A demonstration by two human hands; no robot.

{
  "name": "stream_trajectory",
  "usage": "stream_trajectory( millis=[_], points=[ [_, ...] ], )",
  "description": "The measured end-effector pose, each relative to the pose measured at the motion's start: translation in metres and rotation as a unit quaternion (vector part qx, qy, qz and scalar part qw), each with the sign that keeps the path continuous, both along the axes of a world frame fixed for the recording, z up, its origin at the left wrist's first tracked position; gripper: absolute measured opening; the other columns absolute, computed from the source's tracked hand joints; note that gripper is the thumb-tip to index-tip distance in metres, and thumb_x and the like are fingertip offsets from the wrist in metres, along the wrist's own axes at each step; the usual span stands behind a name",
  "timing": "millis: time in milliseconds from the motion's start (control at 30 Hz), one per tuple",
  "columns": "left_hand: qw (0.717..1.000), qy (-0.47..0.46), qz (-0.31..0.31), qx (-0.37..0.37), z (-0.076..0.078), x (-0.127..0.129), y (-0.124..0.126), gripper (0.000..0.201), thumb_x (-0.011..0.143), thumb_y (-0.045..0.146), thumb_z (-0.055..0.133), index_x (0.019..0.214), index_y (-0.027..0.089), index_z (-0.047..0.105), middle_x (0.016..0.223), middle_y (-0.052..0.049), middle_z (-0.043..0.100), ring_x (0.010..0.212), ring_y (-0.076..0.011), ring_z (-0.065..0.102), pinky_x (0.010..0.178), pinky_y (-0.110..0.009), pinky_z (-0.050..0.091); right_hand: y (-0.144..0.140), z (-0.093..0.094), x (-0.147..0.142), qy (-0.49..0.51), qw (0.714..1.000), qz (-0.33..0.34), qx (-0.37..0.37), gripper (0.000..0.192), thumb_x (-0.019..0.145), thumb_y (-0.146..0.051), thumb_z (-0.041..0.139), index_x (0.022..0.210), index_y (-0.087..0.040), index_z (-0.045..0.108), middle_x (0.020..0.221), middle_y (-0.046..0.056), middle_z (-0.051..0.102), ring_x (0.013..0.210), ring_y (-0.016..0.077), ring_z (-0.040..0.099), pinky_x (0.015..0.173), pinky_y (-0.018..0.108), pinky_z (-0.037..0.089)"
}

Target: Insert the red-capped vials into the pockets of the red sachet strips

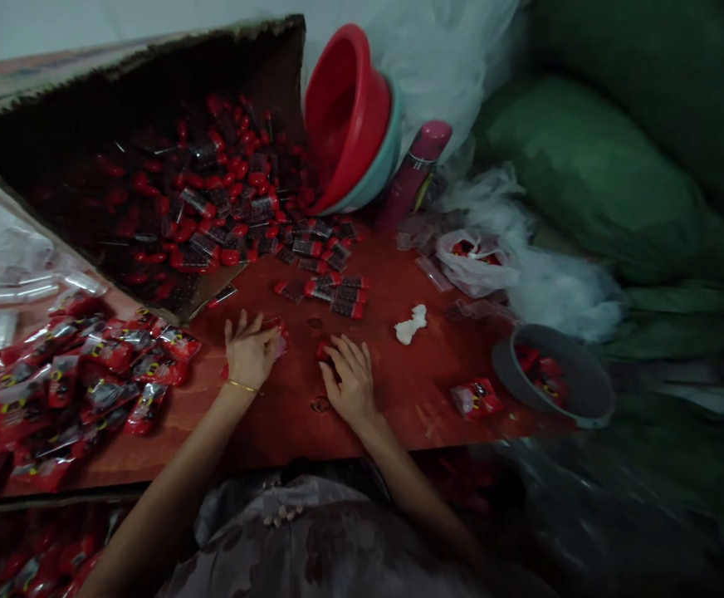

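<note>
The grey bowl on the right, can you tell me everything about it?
The grey bowl is round and shallow and looks like plastic. It sits tilted at the right edge of the red tabletop, its rim partly over the edge. A few red packets lie inside it. Another red packet lies on the table just left of it. Neither hand touches it; the right hand is well to its left.

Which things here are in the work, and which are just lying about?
In the work: left hand, right hand, small red pieces, cardboard box, filled packets.
Lying about: red basin, pink flask, grey bowl, green sacks.
</note>
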State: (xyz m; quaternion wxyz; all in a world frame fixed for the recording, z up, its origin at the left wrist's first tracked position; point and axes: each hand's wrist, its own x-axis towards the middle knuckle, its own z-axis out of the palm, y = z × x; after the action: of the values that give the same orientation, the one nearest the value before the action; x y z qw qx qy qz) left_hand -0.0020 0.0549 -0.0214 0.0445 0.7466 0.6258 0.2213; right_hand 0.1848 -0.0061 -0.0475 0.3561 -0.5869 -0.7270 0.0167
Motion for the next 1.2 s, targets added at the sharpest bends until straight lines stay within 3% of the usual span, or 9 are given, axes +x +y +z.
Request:
stream_trajectory(
  millis=[133,233,333,400,567,667,867,1100,1200],
  points=[
    [0.997,-0.048,0.012,0.052,0.019,0.010,-0.012,0.030,0.084,0.039,0.047,0.101,0.029,0.069,0.126,-0.008,0.057,0.125,-0.0297,0.042,0.103,-0.052,0.025,0.000,0.021,-0.012,0.149,0.988,0.031,-0.039,0.032,0.087,-0.033,0.045,0.111,-0.017,0.058,0.110,0.010,0.064,0.103,0.0207,0.055,0.092,0.037,0.041],
    [0.995,-0.073,-0.009,0.065,0.031,0.022,-0.023,0.026,0.083,0.034,0.049,0.101,0.030,0.068,0.128,-0.006,0.055,0.126,-0.0276,0.040,0.105,-0.052,0.023,0.009,0.031,-0.029,0.306,0.943,0.067,-0.115,0.035,0.087,-0.039,0.045,0.109,-0.017,0.058,0.100,0.008,0.066,0.090,0.0184,0.059,0.079,0.030,0.046],
    [0.990,-0.135,-0.009,0.046,0.035,0.030,-0.032,0.028,0.081,0.030,0.052,0.106,0.028,0.066,0.130,-0.006,0.054,0.128,-0.0266,0.038,0.107,-0.050,0.021,0.018,0.033,-0.041,0.407,0.895,0.084,-0.161,0.031,0.086,-0.040,0.044,0.089,-0.016,0.063,0.077,0.001,0.064,0.070,0.0140,0.057,0.065,0.024,0.045],
    [0.971,-0.238,0.015,0.004,0.034,0.032,-0.034,0.036,0.078,0.034,0.057,0.113,0.024,0.062,0.126,-0.009,0.057,0.124,-0.0264,0.044,0.104,-0.046,0.028,0.020,0.032,-0.042,0.427,0.888,0.060,-0.160,0.033,0.087,-0.040,0.043,0.074,-0.016,0.061,0.063,-0.002,0.056,0.059,0.0111,0.050,0.058,0.021,0.041],
    [0.813,-0.548,0.023,-0.198,0.026,0.035,-0.037,0.030,0.067,0.041,0.067,0.084,0.017,0.072,0.085,-0.006,0.072,0.081,-0.0201,0.064,0.077,-0.030,0.049,0.015,0.031,-0.034,0.369,0.918,0.040,-0.138,0.033,0.085,-0.037,0.044,0.060,-0.018,0.052,0.053,-0.004,0.047,0.050,0.0089,0.041,0.050,0.020,0.033],
    [0.744,-0.628,0.070,-0.218,0.022,0.039,-0.044,0.025,0.057,0.036,0.075,0.070,0.015,0.072,0.071,-0.002,0.071,0.066,-0.0148,0.062,0.068,-0.026,0.049,0.012,0.029,-0.034,0.335,0.934,0.034,-0.121,0.036,0.086,-0.037,0.042,0.055,-0.019,0.048,0.050,-0.005,0.043,0.048,0.0089,0.039,0.048,0.020,0.031],
    [0.608,-0.726,0.170,-0.272,0.026,0.044,-0.061,0.038,0.042,0.033,0.082,0.073,0.014,0.071,0.070,-0.004,0.071,0.057,-0.0122,0.062,0.061,-0.025,0.051,0.007,0.021,-0.044,0.312,0.943,0.012,-0.116,0.036,0.087,-0.036,0.039,0.055,-0.020,0.045,0.050,-0.004,0.044,0.048,0.0094,0.041,0.048,0.021,0.032],
    [0.625,-0.724,0.193,-0.220,0.028,0.030,-0.057,0.033,0.042,0.032,0.083,0.061,0.013,0.065,0.060,0.001,0.066,0.052,-0.0076,0.056,0.054,-0.019,0.045,-0.005,0.022,-0.057,0.343,0.920,0.088,-0.166,0.030,0.089,-0.035,0.041,0.070,-0.018,0.057,0.061,-0.002,0.058,0.056,0.0105,0.052,0.054,0.020,0.041],
    [0.633,-0.720,0.187,-0.213,0.032,0.023,-0.053,0.033,0.041,0.033,0.083,0.056,0.014,0.061,0.060,0.002,0.065,0.055,-0.0081,0.057,0.056,-0.020,0.044,-0.003,0.024,-0.036,0.289,0.944,0.087,-0.135,0.029,0.090,-0.036,0.039,0.082,-0.019,0.062,0.073,0.001,0.065,0.068,0.0132,0.059,0.064,0.023,0.046]
  ],
)
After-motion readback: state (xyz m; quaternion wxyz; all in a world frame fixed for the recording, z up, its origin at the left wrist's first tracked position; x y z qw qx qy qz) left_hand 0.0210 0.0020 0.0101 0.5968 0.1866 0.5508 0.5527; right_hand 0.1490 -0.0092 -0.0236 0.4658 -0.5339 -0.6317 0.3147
